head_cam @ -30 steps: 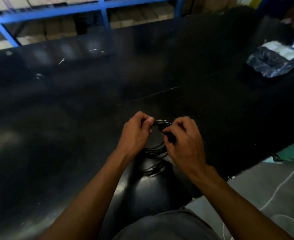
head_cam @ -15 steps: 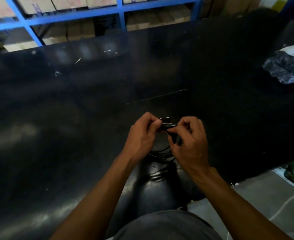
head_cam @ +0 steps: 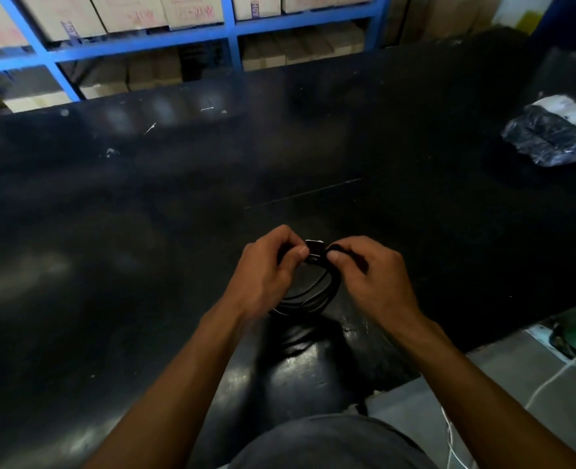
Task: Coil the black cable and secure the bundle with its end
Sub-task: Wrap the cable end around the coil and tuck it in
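Blue steel shelving (head_cam: 137, 45) is standing behind the work surface and is carrying cardboard boxes (head_cam: 127, 8) on its levels. In front of it, a wide black table (head_cam: 144, 265) is filling most of the view, its glossy top reflecting light near the front edge. A package wrapped in dark plastic (head_cam: 550, 137) is lying on the table at the far right, well apart from the hands.

Both hands are working close together above the near part of the table. The left hand (head_cam: 262, 275) is gripping the black cable (head_cam: 313, 292), fingers curled, thumb and forefinger pinching the top of the coil. The right hand (head_cam: 374, 279) is pinching the same top section from the other side, fingers likewise curled. The cable is hanging between the hands as a bundle of several loops. A connector end (head_cam: 314, 247) with a pale edge is showing between the two thumbs. Whether the lower loops are touching the table cannot be determined. A thin white cord (head_cam: 550, 377) is lying on the grey floor (head_cam: 503, 401) at the right.
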Tool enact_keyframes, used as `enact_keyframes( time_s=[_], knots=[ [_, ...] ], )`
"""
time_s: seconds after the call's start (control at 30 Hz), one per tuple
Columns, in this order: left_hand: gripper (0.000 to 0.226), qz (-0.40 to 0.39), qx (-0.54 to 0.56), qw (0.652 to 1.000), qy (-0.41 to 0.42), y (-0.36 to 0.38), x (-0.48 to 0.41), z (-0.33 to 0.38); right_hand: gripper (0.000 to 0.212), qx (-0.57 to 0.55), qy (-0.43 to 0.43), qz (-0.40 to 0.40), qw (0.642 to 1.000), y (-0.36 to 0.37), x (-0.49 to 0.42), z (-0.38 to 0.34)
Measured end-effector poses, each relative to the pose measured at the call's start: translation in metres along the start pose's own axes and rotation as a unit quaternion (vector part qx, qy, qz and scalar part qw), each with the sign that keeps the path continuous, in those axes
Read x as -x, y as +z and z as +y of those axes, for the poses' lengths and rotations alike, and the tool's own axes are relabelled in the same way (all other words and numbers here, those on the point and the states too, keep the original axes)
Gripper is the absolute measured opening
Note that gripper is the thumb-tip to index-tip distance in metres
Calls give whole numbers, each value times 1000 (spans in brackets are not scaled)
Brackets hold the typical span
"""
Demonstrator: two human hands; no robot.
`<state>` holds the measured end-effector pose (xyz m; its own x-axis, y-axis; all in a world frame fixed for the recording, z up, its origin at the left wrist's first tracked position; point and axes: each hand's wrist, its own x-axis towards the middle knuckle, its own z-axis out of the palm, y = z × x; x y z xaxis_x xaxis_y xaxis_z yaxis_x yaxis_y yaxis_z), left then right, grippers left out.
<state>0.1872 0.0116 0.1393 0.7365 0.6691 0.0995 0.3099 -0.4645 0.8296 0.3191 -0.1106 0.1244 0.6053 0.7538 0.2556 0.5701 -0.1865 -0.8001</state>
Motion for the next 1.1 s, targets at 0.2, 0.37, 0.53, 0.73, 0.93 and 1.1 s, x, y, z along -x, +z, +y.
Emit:
enact_keyframes(
  time_s=[0.2,0.37,0.53,0.73,0.93,1.1],
  knots=[
    [8,-49,-15,996,66,-10,2,2,9,-105,132,-66,983,-2,-8,-7],
    [7,-59,-7,997,47,-11,3,-2,12,-204,202,-60,956,-1,-8,-15],
    [8,-21,160,982,-97,-3,2,5,11,-220,191,43,956,9,-2,-20],
    [12,-43,127,988,-76,-5,-2,-1,5,-234,214,29,948,6,1,-23],
    [11,-81,94,992,-23,-6,-5,-4,5,-268,267,28,925,0,2,-25],
    [11,-95,88,992,-8,-4,-3,-3,22,-314,316,2,895,-5,4,-22]
  ],
)
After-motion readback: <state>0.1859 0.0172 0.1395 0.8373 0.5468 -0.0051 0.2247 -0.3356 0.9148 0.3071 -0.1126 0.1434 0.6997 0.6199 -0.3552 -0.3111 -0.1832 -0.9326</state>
